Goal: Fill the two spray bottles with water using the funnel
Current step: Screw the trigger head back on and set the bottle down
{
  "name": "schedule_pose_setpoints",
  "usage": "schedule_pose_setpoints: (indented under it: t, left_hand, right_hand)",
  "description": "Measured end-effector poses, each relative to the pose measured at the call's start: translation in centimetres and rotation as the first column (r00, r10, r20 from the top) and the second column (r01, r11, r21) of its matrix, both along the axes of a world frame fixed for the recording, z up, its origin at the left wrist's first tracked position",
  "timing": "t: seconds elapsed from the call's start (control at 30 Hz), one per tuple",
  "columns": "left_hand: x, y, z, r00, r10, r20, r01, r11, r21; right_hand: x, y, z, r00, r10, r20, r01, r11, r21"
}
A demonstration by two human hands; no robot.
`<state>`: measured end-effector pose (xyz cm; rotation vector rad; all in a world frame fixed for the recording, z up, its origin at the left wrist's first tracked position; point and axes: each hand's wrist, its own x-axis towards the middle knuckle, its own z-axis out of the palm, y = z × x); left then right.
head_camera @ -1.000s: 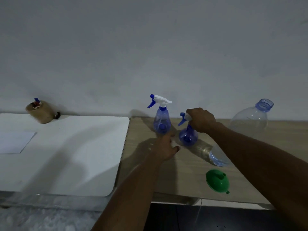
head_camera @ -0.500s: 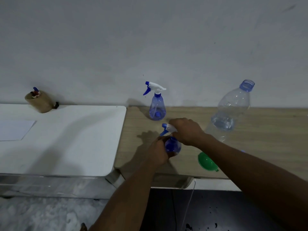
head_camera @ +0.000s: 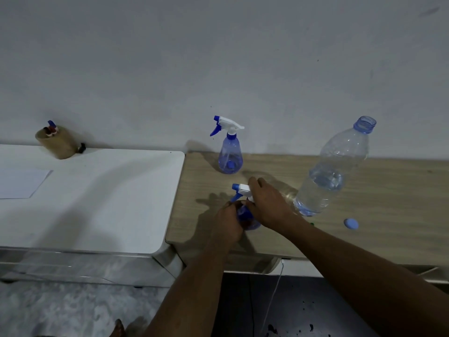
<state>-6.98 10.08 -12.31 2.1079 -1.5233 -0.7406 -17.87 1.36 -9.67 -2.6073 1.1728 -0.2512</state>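
Note:
A small blue spray bottle (head_camera: 246, 218) stands near the front of the wooden table (head_camera: 379, 203). My left hand (head_camera: 227, 221) grips its body, and my right hand (head_camera: 268, 205) is closed around its white and blue trigger head. A second spray bottle (head_camera: 230, 154) stands upright by the wall, untouched. A large clear water bottle (head_camera: 332, 173), uncapped and partly filled, stands to the right. Its blue cap (head_camera: 351, 224) lies on the table. The green funnel is hidden behind my right forearm except for a tiny sliver.
A white table (head_camera: 97, 198) adjoins on the left, carrying a sheet of paper (head_camera: 21, 182) and a tan roll-shaped object (head_camera: 57, 144) near the wall. A thin white cable (head_camera: 274, 295) hangs below the wooden table's front edge.
The near spray bottle was drawn toward the table's front. My left hand closed on its body. The big bottle, lying down a second ago, stands upright. The view shifted.

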Motion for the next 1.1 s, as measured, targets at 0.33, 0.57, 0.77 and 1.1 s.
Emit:
schedule_pose_setpoints:
  t: [0.33, 0.57, 0.77, 1.1]
  left_hand:
    - [0.8, -0.9, -2.0, 0.999, 0.032, 0.01, -0.032, 0.999, -0.026]
    - [1.0, -0.9, -1.9, 1.0, 0.018, -0.018, -0.018, 1.0, 0.014]
    - [0.8, -1.0, -2.4, 0.994, 0.071, -0.079, -0.07, 0.997, 0.019]
    - [0.7, -0.4, -2.8, 0.992, 0.079, -0.1, -0.082, 0.996, -0.026]
  right_hand:
    - [-0.1, -0.7, 0.0, 0.997, 0.051, -0.066, -0.051, 0.999, -0.002]
    - [-0.6, -1.1, -0.2, 0.996, 0.068, -0.051, -0.065, 0.997, 0.048]
    - [-0.8, -0.8, -0.3, 0.995, 0.089, -0.05, -0.086, 0.995, 0.053]
    - [-1.1, -0.8, -0.4, 0.993, 0.118, -0.009, -0.116, 0.987, 0.111]
